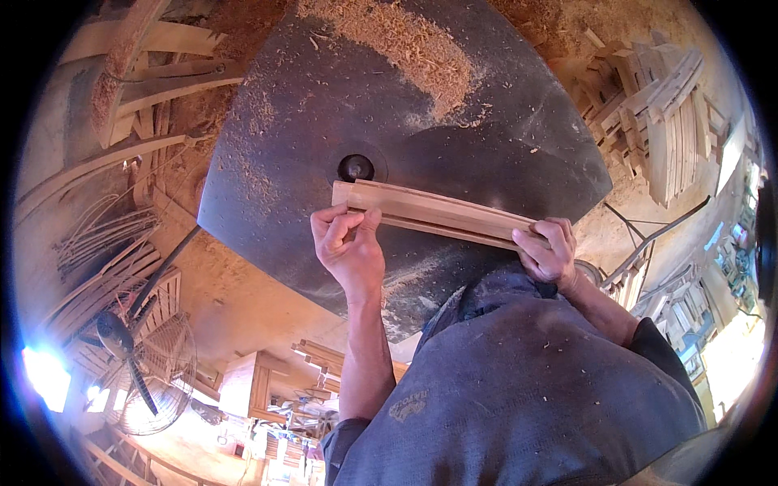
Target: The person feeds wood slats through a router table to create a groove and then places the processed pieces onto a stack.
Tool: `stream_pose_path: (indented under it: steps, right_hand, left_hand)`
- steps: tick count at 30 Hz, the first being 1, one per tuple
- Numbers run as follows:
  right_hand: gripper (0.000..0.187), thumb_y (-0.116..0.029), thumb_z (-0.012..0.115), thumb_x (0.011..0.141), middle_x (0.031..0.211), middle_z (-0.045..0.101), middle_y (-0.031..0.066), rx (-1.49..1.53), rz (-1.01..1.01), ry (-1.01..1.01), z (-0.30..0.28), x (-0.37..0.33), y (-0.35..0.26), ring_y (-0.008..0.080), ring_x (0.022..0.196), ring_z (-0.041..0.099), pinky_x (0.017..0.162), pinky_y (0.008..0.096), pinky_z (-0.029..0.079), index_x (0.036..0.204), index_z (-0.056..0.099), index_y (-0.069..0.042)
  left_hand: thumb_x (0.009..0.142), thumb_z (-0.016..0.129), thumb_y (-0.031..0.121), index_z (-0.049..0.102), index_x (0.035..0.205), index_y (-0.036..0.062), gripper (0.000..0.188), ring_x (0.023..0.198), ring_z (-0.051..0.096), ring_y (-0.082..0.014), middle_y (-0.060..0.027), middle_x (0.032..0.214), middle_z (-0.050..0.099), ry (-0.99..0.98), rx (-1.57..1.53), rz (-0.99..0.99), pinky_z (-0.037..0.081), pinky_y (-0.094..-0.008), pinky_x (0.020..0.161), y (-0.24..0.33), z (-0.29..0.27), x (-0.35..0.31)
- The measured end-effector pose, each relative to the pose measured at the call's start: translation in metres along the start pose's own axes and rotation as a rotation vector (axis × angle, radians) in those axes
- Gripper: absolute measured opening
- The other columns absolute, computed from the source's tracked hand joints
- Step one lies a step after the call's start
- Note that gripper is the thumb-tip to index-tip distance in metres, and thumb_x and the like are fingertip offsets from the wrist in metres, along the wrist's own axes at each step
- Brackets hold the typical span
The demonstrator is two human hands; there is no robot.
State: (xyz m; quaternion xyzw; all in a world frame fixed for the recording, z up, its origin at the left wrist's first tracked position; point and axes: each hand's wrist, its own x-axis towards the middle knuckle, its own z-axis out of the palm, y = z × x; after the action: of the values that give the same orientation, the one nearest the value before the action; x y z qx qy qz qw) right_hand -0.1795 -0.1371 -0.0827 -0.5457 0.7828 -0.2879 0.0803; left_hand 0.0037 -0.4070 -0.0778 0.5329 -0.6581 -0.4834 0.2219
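A pale wooden piece (438, 212) lies across the dark machine table (519, 146), with long grooved edges along it. My left hand (350, 247) pinches its left end between thumb and fingers. At the right end, my right hand (549, 253) is closed around the wood, close to my apron. Just beyond the left end is a round black cutter head (355, 168) set in the table. The wood's far left corner appears close to it; whether they touch I cannot tell. My fingers hide parts of both ends.
Shavings (405, 49) are heaped at the table's far side, with finer dust scattered around. Stacked wood pieces (673, 121) stand at the right, curved wooden parts (162, 73) at the left. A caged fan (158, 373) is at lower left.
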Motion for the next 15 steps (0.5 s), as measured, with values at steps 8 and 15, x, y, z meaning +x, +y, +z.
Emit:
stream_pose_path:
  steps: [8,15]
  right_hand:
    - [0.047,-0.003,0.081,0.061,0.095,0.058,0.0065,-0.017,-0.005,0.068,0.007,0.005,0.001,0.0259,0.082,0.061,0.067,0.0368,0.05,0.106,0.079,-0.017]
    - [0.043,-0.009,0.082,0.062,0.096,0.059,0.0037,-0.011,-0.008,0.078,0.006,0.013,0.005,0.0226,0.083,0.061,0.068,0.0349,0.048,0.102,0.081,-0.025]
  left_hand:
    - [0.077,0.084,-0.005,0.071,0.082,0.0042,0.016,0.091,0.059,-0.0126,-0.0036,0.106,0.062,-0.008,0.122,0.019,0.048,-0.0244,0.074,0.002,-0.001,0.008]
    - [0.077,0.084,-0.005,0.07,0.079,0.0048,0.017,0.088,0.058,-0.0117,-0.003,0.104,0.06,0.004,0.146,-0.053,0.05,-0.0262,0.072,0.002,-0.005,0.014]
